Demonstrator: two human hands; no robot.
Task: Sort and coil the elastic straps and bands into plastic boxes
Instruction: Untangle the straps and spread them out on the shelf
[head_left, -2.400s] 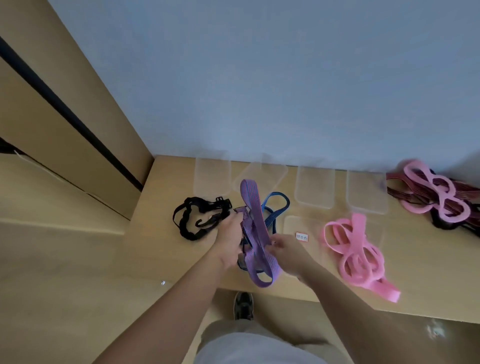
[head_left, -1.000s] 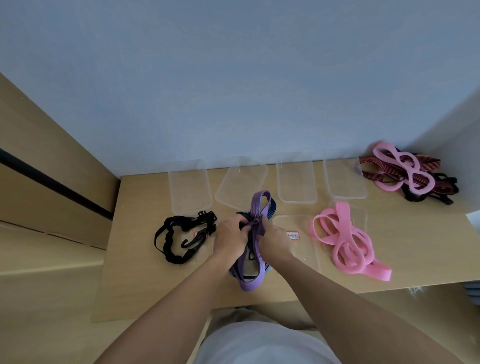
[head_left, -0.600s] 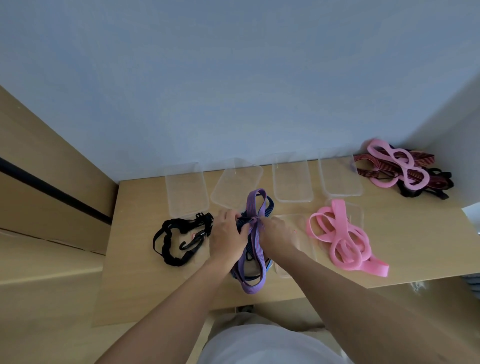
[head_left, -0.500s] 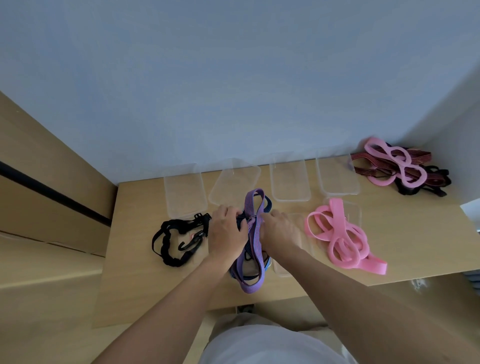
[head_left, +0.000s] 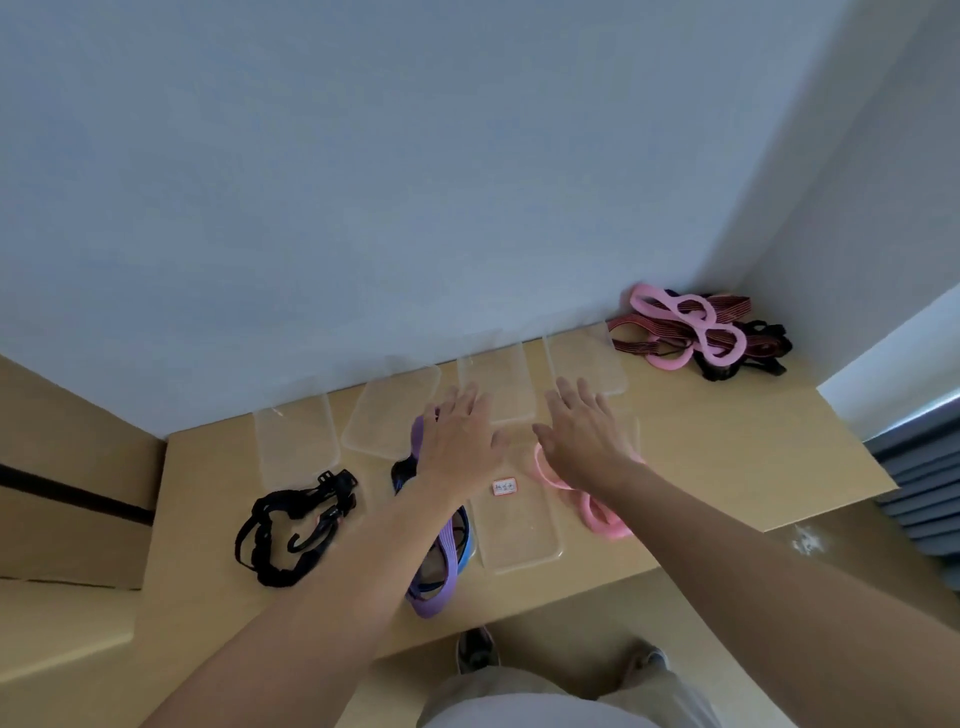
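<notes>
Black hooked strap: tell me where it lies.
Head view: the black hooked strap lies on the left of the wooden table, in front of the leftmost clear box and left of the purple strap.

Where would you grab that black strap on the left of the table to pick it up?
Probably the thick bunched stretch at the near-left of the black strap, pinched from above by the left hand, the nearer one. It lies flat in a loose loop on the table, open from above, and that stretch stays clear of the hook curling inside the loop.
</notes>
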